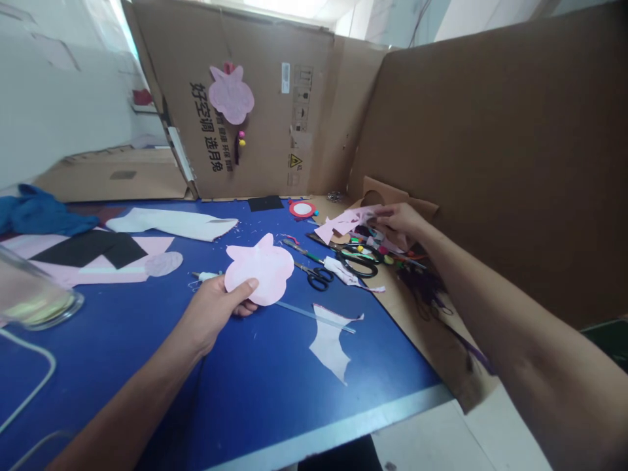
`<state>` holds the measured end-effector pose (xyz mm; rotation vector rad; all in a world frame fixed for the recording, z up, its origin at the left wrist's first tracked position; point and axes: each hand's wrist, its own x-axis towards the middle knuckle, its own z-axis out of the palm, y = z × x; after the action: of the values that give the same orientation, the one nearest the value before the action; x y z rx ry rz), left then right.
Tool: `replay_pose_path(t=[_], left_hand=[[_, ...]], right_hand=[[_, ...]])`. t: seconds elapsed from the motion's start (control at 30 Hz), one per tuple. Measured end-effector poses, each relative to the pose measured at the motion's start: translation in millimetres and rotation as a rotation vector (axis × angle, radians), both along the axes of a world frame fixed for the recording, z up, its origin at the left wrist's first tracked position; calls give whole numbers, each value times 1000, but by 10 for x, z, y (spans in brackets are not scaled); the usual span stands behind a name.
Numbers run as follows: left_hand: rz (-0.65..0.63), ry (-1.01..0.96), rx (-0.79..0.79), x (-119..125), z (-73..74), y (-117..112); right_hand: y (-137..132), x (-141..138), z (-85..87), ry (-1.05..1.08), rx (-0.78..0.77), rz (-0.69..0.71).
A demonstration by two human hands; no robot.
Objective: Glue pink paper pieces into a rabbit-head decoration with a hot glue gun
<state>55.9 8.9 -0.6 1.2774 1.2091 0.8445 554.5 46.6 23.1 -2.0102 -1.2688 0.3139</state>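
Note:
My left hand [213, 307] is closed on a pale pink cutout [262, 271] with a scalloped edge and two points on top, the thumb lying across its front. Over the pile at the right, my right hand [400, 219] pinches the end of a pink scrap [343, 224] with cut-out edges. Beneath and beside that scrap lie large black-handled scissors [360, 260] and assorted small craft bits. Smaller scissors [318, 278] rest on the blue table between my hands. A white scrap [330, 343] and a thin clear strip [299, 310] lie nearer me.
Cardboard walls [466, 144] stand behind and to the right. A similar pink cutout [231, 95] hangs on the back wall. Black sheet pieces [118, 248], white fabric [171, 222] and a clear jar [39, 294] occupy the left. A red-rimmed round piece [301, 209] lies at the back.

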Motion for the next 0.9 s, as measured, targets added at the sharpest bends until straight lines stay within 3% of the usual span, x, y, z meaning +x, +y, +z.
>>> replay_pose_path(t=[0.17, 0.33, 0.6, 0.73, 0.9], left_hand=[[-6, -30, -2, 11, 68, -56], [-39, -19, 3, 50, 107, -116], [-32, -6, -2, 52, 63, -90], [-33, -14, 10, 44, 63, -84], [-43, -17, 9, 45, 59, -97]], right_hand=[[-224, 189, 194, -332, -205, -23], [-267, 53, 94, -491, -253, 28], [72, -29, -189, -451, -489, 6], [31, 88, -156, -403, -476, -28], [-99, 204, -24, -307, -350, -77]])
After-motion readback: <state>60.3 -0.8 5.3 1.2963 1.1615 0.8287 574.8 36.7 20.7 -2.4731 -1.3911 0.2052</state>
